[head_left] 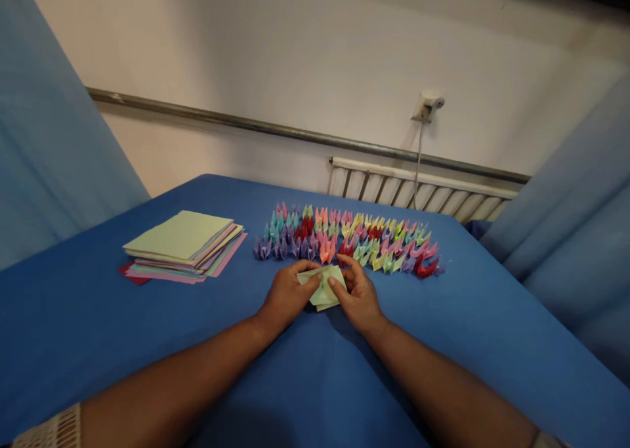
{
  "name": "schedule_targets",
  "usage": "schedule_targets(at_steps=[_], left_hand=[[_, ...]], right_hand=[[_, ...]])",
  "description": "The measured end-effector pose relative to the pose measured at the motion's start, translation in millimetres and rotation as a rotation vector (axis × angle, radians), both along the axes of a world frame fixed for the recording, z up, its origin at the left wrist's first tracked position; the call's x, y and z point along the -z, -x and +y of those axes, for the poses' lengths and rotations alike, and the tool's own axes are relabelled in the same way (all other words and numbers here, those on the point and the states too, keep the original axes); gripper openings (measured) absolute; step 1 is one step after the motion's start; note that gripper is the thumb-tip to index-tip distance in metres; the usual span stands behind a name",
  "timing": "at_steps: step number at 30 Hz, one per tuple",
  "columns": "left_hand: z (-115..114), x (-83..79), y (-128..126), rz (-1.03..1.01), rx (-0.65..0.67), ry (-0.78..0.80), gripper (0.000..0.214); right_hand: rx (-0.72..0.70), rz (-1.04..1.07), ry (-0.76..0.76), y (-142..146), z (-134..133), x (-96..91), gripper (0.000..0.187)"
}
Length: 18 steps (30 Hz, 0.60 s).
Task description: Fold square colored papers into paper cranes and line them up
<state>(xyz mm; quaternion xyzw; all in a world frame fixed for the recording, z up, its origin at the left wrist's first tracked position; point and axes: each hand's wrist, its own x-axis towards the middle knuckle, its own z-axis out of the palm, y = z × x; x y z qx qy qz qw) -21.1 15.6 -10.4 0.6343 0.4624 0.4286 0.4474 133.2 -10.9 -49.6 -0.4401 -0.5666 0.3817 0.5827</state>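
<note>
Between my two hands is a small piece of folded pale green paper (325, 294), held just above the blue tablecloth. My left hand (290, 292) grips its left side, thumb on the face of the paper and fingers behind. On the other side my right hand (361, 295) pinches the paper with the thumb on top, its index finger raised a little. Right behind my hands stand rows of folded paper cranes (327, 248) in purple, red, pink, yellow, green and blue.
A stack of coloured paper sheets (180, 235), pale yellow on top, lies at the left of the blue-covered table (236, 382). Behind are a wall with a metal rail (256, 126), a radiator (384, 184) and a plugged-in socket (426, 108). Blue curtains (585, 205) hang at both sides.
</note>
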Motion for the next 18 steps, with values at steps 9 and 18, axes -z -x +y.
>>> schedule_targets(at_steps=[9,18], left_hand=[[0.9,-5.3,-1.4,-0.014,-0.064,0.006,0.019],[0.9,-10.4,0.7,-0.392,-0.005,0.179,0.013]], right_hand=[[0.099,-0.132,-0.091,-5.3,1.2,1.9,0.038],[0.033,-0.105,-0.036,-11.5,-0.7,-4.7,0.019]])
